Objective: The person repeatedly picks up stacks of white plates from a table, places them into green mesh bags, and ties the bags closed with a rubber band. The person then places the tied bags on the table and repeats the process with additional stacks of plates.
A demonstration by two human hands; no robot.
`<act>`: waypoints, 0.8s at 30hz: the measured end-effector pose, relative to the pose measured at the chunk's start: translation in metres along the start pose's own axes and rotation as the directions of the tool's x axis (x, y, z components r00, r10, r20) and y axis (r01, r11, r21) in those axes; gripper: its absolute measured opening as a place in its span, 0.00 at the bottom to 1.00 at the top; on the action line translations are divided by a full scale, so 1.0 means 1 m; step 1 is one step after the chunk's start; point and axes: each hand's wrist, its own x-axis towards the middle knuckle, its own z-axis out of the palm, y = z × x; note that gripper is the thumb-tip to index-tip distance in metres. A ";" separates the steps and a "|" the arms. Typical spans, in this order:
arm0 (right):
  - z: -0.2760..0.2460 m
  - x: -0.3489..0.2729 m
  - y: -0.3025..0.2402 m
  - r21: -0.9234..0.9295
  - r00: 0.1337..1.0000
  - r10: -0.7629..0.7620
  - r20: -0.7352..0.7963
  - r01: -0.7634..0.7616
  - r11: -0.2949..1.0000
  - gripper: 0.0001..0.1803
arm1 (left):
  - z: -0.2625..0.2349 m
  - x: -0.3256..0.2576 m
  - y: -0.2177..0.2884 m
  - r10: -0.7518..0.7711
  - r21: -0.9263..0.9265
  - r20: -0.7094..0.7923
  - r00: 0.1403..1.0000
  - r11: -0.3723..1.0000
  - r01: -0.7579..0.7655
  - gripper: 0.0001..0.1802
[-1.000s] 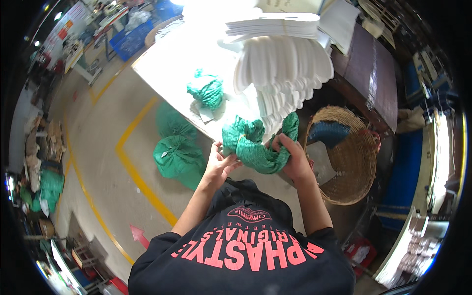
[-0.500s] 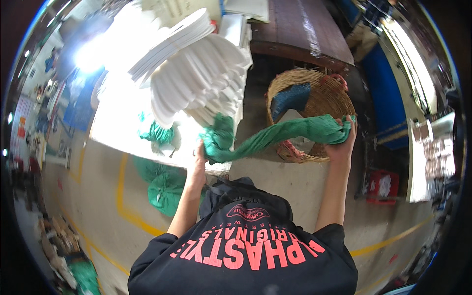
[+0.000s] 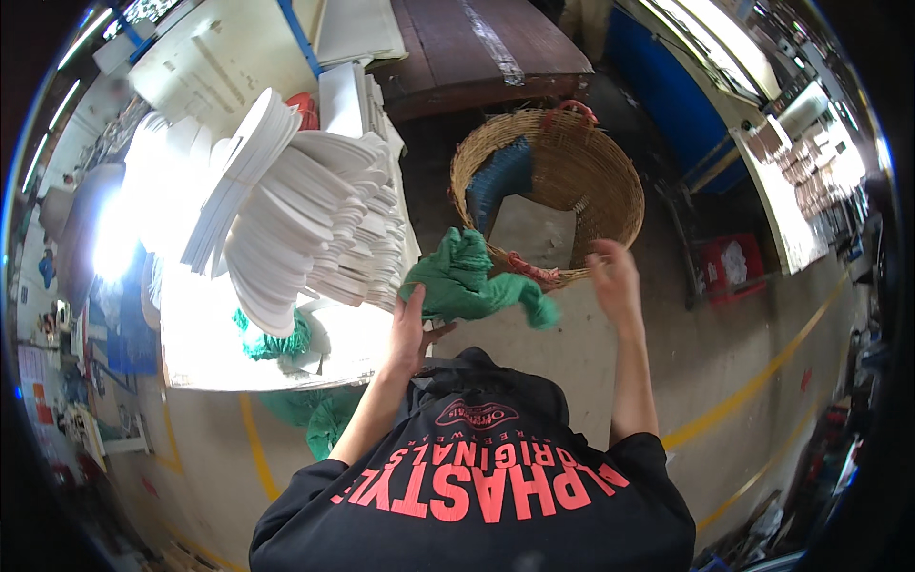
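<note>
A bunched green mesh cloth, like a net sack (image 3: 459, 281), hangs at the middle, its loose end blurred and trailing right. My left hand (image 3: 408, 334) grips it from the left, beside the white table's right edge. My right hand (image 3: 618, 281), slightly blurred, is raised by the near right rim of a round wicker basket (image 3: 624, 181) with nothing in it and the fingers loosely apart. Inside the basket are a blue woven patch (image 3: 502, 181) and a pale sheet-like area at the bottom (image 3: 538, 232). Whether the right fingertips touch the rim I cannot tell.
On the white table (image 3: 205, 357), stacks of white curved pieces (image 3: 295, 205) lean together above a green stringy bundle (image 3: 276, 336). More green mesh (image 3: 329, 424) lies below the table's near edge. A brown table (image 3: 477, 43) stands behind the basket; a red crate (image 3: 732, 267) stands at right.
My right hand has let go of the green cloth's stretched end, which has dropped and swung left. My left hand still holds the bunch. The view has shifted, showing more of the basket.
</note>
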 end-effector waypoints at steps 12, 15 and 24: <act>0.095 -0.079 -0.011 0.077 0.807 -0.137 0.574 0.114 0.991 0.29 | 0.007 0.022 0.014 -0.217 -0.264 0.423 0.880 0.900 0.348 0.40; 0.069 -0.075 0.006 0.015 0.706 0.041 0.707 -0.073 0.997 0.22 | -0.006 0.032 0.017 -0.124 -0.262 0.340 0.932 0.940 0.221 0.34; -0.012 -0.073 0.038 0.502 0.733 0.543 0.410 -0.678 0.536 0.13 | -0.045 0.081 -0.037 0.162 0.259 0.149 0.975 0.946 -0.197 0.24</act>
